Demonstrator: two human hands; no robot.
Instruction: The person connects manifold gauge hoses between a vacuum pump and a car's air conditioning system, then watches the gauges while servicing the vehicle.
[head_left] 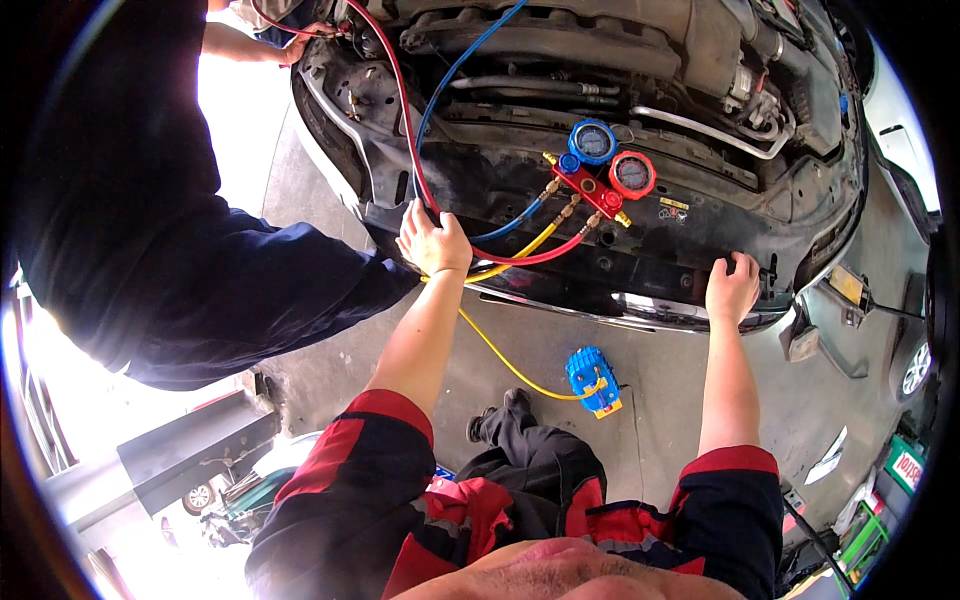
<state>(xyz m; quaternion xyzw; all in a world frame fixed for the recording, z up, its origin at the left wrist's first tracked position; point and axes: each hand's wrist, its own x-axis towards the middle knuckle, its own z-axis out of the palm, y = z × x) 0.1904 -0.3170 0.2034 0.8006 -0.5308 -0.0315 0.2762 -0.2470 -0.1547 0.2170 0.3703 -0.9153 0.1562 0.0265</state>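
Note:
My left hand (437, 246) rests at the left front edge of a car's engine bay, its fingers apart. A red hose (404, 110) and a blue hose (438, 95) run down to it and pass beneath or beside it; I see no clear grip on them. My right hand (733, 290) leans on the black front panel (640, 255), fingers apart and slightly bent, holding nothing. Between my hands, farther in, lies a red manifold gauge set (590, 190) with a blue-rimmed gauge (593, 142) and a red-rimmed gauge (632, 175). Red, blue and yellow hoses join it.
A blue pump-like unit (592, 378) stands on the floor, with a yellow hose (505, 362) reaching it. At my left a person in dark clothes (250, 290) stands close; a hand (315, 34) works at the bay's far left corner. A wheel (914, 365) is at right.

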